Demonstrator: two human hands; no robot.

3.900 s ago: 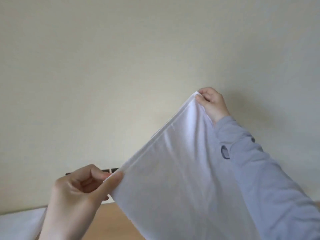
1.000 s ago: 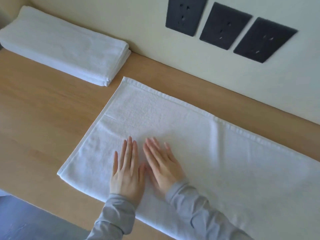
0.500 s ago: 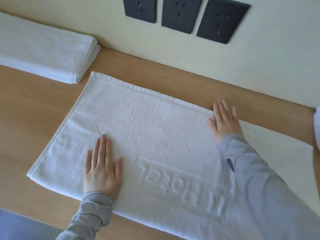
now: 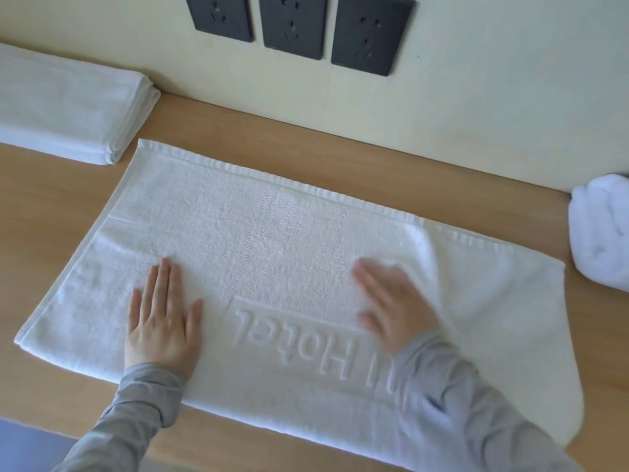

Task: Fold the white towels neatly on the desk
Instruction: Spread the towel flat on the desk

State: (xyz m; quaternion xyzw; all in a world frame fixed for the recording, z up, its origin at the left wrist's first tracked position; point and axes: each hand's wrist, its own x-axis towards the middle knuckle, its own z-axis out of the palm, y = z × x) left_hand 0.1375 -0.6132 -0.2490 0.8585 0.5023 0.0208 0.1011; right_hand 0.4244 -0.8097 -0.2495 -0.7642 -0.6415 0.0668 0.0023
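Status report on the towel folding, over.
Left hand flat, open on spread towel. Right hand open on it too, blurred. Folded stack at left, bunched towel at right, neither on it.

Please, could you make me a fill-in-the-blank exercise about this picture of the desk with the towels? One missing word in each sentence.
1. On the wall above the desk there are ___ dark sockets.
2. The raised word on the spread towel reads ___.
3. The stack of folded towels lies to the ___ of the spread towel.
4. The left hand and the right hand both rest on the spread ___.

Missing words: three; Hotel; left; towel.
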